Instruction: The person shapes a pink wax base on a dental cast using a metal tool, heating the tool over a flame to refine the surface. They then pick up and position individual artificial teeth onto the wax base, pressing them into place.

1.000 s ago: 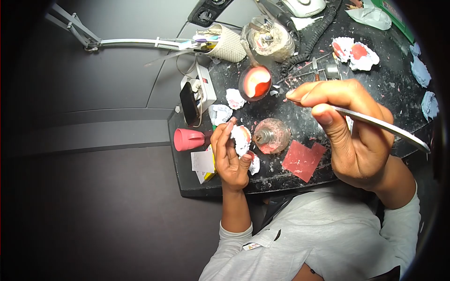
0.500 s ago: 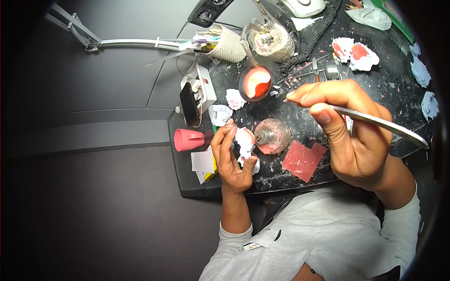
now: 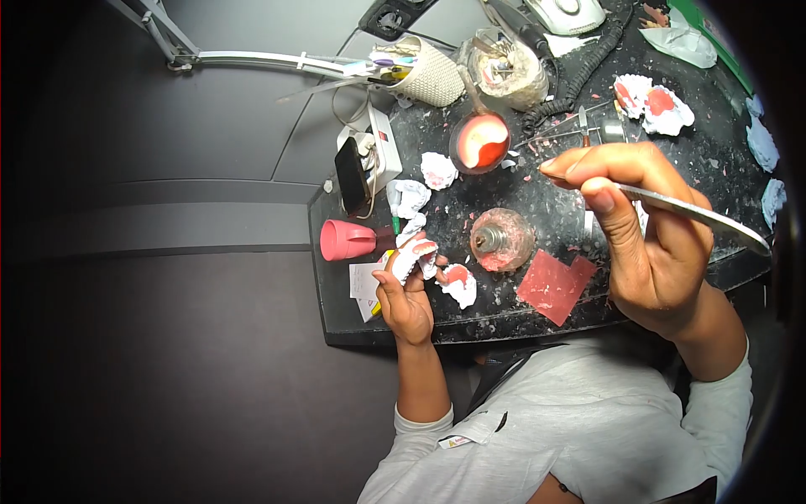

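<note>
My left hand holds a white plaster dental model with pink wax on it, above the near left part of the black table. Just right of it lies another white model with pink wax. My right hand is closed round a thin metal tool, raised over the right side. Between the hands stand a glass burner with a metal top and a red wax sheet. Farther back is a round ladle with molten red wax.
A pink cup and a black phone are at the left edge. A woven pen holder and a jar of tools stand at the back. Two plaster models lie back right.
My left hand has picked up a plaster model and turned, its fingers now round it. My right hand keeps the tool. The whole view has shifted slightly.
</note>
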Available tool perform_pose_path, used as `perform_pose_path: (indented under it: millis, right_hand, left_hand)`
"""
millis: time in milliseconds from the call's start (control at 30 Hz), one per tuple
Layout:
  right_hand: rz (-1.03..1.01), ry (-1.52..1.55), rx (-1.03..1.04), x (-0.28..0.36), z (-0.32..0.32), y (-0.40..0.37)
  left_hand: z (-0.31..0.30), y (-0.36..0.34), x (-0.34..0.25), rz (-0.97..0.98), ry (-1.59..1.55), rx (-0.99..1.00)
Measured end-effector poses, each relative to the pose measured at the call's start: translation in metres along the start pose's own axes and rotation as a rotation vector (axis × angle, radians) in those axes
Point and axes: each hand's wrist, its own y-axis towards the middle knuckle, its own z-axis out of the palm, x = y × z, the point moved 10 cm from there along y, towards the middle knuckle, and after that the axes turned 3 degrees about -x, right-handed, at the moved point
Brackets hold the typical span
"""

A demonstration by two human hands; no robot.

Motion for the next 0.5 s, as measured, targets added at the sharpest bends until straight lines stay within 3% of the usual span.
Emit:
perform_pose_path:
  millis: [500]
  right_hand:
    - [0.009,-0.008,-0.007,0.000,-0.001,0.001]
  left_hand:
    - [0.011,0.007,-0.002,-0.052,-0.124,0.056]
